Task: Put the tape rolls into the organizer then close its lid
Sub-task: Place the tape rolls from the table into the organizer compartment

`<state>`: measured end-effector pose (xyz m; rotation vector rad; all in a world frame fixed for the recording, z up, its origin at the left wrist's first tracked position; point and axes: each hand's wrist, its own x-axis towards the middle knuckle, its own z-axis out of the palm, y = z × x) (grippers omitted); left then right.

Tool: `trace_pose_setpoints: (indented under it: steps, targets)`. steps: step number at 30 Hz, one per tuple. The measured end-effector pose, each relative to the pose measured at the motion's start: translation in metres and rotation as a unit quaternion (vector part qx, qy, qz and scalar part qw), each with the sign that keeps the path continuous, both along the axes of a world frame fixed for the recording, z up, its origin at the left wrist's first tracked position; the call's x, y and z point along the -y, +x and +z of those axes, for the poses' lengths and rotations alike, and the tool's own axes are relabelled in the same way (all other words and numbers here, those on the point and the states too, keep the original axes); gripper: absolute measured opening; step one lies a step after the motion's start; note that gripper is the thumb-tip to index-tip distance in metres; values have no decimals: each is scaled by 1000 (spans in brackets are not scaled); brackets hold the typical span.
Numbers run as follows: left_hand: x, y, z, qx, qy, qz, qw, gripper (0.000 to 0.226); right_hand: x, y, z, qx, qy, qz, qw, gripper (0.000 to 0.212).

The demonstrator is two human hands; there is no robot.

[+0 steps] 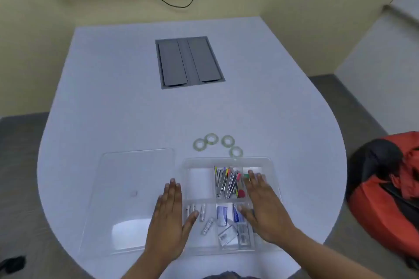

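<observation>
Clear plastic organizer [229, 162] sits near the surface's [127, 88] front edge, its lid [127, 188] flat alongside. Four tape rolls [211, 138] lie just behind it. Left hand [169, 217] and right hand [266, 208] hover flat, fingers [173, 188] extended together, apparently holding nothing.
</observation>
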<state>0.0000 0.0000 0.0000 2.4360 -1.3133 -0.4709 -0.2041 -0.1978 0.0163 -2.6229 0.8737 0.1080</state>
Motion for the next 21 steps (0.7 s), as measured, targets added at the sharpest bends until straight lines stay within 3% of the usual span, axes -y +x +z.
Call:
trace_pose_setpoints:
  steps: [4, 11, 21]
  targets:
    - [-11, -10, -17, -12, 33, -21, 999, 85, -18, -12, -25, -82, 12, 21, 996, 77]
    - [-23, -1, -33, 11, 47, -71, 996, 71, -24, -15, -34, -113, 7, 16, 993, 83]
    - [-27, 28, -38, -22, 34, -42, 998, 80, -23, -10, -35, -166, 17, 27, 986, 98]
